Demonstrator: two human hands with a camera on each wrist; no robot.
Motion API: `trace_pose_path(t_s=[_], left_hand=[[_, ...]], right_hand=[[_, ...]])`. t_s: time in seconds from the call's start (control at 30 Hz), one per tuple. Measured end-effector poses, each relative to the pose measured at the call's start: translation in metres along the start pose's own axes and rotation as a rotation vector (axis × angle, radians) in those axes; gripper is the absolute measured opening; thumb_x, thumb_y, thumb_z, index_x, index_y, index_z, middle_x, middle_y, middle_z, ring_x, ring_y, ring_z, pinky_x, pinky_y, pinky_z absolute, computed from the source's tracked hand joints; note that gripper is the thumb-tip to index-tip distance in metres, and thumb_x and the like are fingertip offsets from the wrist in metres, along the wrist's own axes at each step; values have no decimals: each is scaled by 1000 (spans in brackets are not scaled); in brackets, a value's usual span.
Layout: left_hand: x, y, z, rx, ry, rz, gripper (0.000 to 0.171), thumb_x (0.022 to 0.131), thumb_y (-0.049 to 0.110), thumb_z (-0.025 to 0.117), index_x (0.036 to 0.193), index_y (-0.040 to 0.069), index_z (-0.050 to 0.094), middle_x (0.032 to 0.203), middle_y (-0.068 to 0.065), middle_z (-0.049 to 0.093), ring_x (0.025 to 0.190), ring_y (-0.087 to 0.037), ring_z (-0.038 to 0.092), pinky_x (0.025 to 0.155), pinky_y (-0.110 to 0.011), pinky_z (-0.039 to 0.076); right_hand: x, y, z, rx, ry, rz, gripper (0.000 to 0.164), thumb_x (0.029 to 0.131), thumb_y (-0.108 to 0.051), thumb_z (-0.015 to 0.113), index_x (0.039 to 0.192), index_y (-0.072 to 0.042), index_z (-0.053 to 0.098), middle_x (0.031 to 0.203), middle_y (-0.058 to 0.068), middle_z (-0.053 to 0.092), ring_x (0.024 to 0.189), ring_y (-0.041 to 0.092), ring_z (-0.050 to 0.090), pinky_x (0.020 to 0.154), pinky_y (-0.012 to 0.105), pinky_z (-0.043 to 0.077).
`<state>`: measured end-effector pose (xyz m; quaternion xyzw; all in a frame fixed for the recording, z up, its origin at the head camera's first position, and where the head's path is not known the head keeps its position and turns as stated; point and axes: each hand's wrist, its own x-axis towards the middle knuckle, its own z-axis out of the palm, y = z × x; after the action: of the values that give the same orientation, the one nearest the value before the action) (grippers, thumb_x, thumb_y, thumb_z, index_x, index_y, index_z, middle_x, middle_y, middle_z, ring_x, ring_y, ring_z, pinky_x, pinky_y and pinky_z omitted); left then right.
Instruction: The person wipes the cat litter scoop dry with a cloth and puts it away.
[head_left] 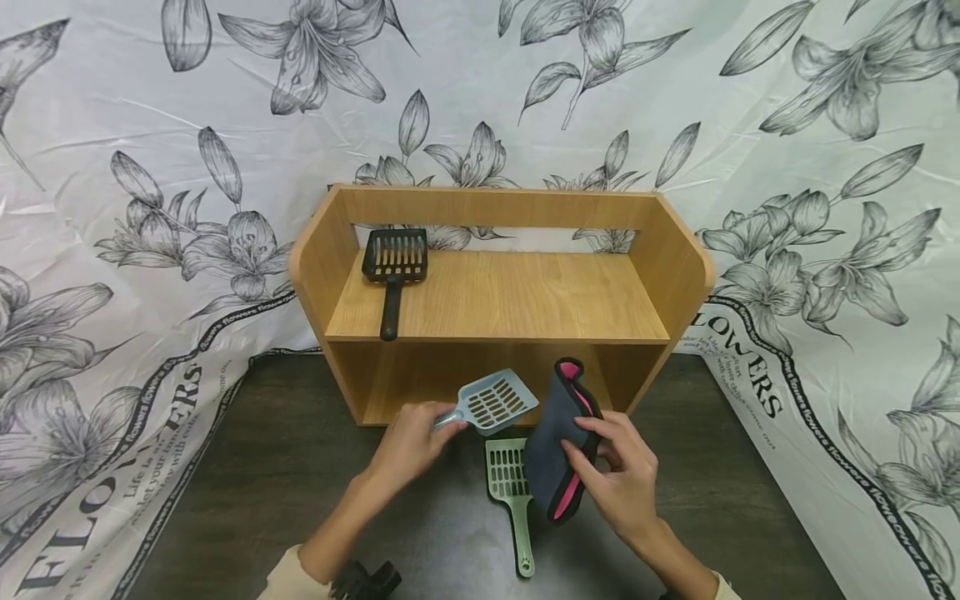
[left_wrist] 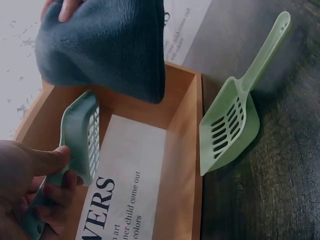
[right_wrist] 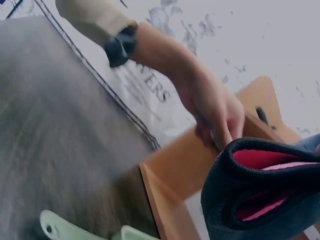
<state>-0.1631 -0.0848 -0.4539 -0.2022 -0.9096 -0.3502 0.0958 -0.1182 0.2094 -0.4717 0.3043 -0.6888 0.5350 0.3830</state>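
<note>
My left hand (head_left: pixel 411 443) grips a light blue litter scoop (left_wrist: pixel 77 135) by its handle, its slotted head raised before the lower shelf. In my right hand (head_left: pixel 621 477), thumb and fingers pinch a folded dark blue-grey cloth (head_left: pixel 546 454) with black edging. Its bright pink inner side shows between the folds in the right wrist view. Below both hands a green litter scoop (head_left: pixel 519 515) lies on the table, slotted head toward the shelf and handle toward me. The cloth hangs just right of the green scoop's head in the head view.
A two-tier wooden shelf (head_left: pixel 495 296) stands at the back of the dark table (head_left: pixel 247 483). A black litter scoop (head_left: pixel 393 275) rests at the left of its upper tier, handle overhanging the front edge. Flower-printed fabric (head_left: pixel 480 92) hangs behind and along both sides.
</note>
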Motion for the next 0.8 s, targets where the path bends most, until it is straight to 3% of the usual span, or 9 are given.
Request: trace_pose_path(t_s=[0.1, 0.27, 0.4, 0.63, 0.8], left_hand=[[2, 0, 2, 15, 11, 4, 18, 92, 15, 83, 107, 5, 82, 94, -6, 80, 76, -10, 66, 65, -30, 53], [4, 3, 6, 16, 20, 16, 14, 92, 15, 83, 102, 6, 82, 87, -2, 78, 69, -7, 59, 60, -28, 49], [4, 9, 9, -9, -5, 24, 11, 93, 14, 82, 99, 6, 81, 85, -1, 77, 68, -6, 58, 61, -26, 48], [2, 22, 8, -104, -90, 51, 11, 95, 10, 80, 103, 2, 80, 89, -2, 79, 68, -3, 52, 62, -22, 46], [1, 25, 6, -107, -98, 50, 12, 96, 11, 78, 104, 3, 81, 87, -1, 78, 64, -1, 48, 58, -20, 42]], right_hand=[[-2, -9, 9, 26, -34, -46, 32, 82, 10, 86, 110, 12, 71, 104, 25, 64, 71, 12, 68, 61, 18, 56], [-5, -18, 26, -15, -90, -134, 26, 95, -13, 82, 110, 6, 74, 104, 21, 68, 85, 18, 67, 60, 19, 52], [-9, -16, 38, -63, -131, -181, 23, 98, -16, 79, 110, 2, 75, 106, 19, 68, 88, 20, 68, 64, 19, 53], [-16, -6, 48, -116, -166, -159, 22, 99, -18, 77, 114, -1, 74, 110, 16, 67, 89, 22, 69, 75, 21, 57], [-15, -2, 48, -134, -136, -176, 22, 99, -18, 77, 112, 0, 74, 108, 17, 67, 85, 21, 68, 68, 20, 55]])
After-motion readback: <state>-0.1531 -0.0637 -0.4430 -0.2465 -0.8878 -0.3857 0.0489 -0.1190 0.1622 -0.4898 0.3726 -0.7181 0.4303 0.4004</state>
